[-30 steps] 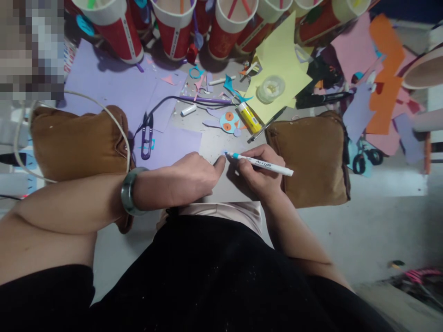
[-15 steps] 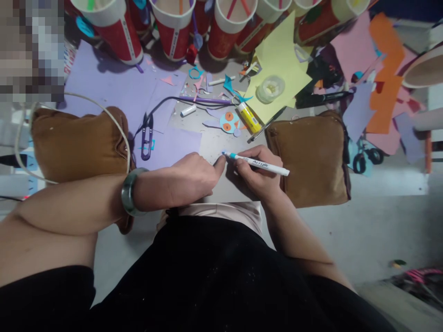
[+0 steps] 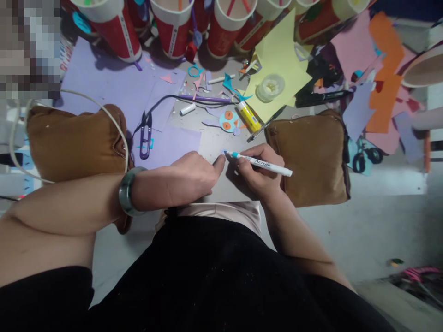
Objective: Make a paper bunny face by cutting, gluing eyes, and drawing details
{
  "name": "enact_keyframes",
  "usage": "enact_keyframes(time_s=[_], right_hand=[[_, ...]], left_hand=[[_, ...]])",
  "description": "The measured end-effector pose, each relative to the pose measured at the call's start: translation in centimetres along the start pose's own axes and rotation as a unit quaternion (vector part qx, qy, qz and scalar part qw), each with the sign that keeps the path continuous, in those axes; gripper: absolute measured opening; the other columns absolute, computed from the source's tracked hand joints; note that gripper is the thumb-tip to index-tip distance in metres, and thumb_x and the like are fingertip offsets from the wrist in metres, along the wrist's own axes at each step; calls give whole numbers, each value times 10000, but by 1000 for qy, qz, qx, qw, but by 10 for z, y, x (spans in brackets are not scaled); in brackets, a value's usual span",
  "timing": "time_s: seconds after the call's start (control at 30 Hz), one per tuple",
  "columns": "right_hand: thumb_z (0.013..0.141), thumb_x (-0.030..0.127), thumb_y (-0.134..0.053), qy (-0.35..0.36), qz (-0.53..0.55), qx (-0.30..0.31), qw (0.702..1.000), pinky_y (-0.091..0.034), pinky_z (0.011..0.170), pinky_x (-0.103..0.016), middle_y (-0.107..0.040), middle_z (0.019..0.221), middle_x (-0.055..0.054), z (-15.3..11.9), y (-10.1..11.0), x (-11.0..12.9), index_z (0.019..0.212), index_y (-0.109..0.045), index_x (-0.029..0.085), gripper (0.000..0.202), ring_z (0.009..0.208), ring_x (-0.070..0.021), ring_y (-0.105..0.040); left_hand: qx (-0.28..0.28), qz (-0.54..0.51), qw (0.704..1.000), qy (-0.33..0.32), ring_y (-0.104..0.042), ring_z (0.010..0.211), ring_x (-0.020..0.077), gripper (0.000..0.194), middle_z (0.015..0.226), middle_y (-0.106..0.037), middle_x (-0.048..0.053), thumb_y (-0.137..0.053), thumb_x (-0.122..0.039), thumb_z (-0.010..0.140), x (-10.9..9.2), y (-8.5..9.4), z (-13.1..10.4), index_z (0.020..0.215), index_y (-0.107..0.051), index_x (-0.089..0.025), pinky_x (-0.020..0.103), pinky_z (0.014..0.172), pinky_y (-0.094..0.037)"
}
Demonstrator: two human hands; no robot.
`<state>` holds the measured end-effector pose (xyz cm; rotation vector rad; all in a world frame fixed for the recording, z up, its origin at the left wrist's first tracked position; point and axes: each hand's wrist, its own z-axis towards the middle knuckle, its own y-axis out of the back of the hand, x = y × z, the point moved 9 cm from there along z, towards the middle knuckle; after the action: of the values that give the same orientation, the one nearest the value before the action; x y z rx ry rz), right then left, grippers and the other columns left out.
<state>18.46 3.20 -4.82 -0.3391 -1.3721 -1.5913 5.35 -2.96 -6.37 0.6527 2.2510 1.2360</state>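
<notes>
My right hand [image 3: 265,170] is closed round a white acrylic marker [image 3: 266,164] with a teal collar, its dark tip pointing left and down. The tip meets a tiny purple paper piece [image 3: 223,151] on the grey table [image 3: 238,186]. From the left, my left hand [image 3: 194,177] reaches in with curled fingers, its index fingertip pressed at the edge of that piece, which is mostly hidden. Just beyond lies a light blue paper face [image 3: 228,121] with orange eyes and purple ears. A white marker cap [image 3: 187,109] rests behind my left hand.
Brown cushions [image 3: 309,161] flank the work spot. Purple thread snips [image 3: 146,136], a yellow glue stick [image 3: 249,116], a pen [image 3: 266,124] and purple paper [image 3: 114,87] lie around. Red and white cups [image 3: 226,30] line the back; black-handled scissors [image 3: 367,159] sit at right.
The marker's back end has shifted slightly right, with its tip still at the small purple piece. My left hand stays almost in place; the whole view has shifted a little.
</notes>
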Motion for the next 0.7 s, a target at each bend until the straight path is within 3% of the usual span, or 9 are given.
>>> enact_keyframes(time_s=[0.7], right_hand=[[859,272,-661,8,-30,-28,999,-508,524,-323,-677,666,30,-1,4,1,793,-601,269,89,541,-163,-607]], left_hand=[[7,8,1000,-5,-755,801,279,820,879,-796,160,-549,-331,1059,-1,1,-1,1709,-195,21,343,661,-450]])
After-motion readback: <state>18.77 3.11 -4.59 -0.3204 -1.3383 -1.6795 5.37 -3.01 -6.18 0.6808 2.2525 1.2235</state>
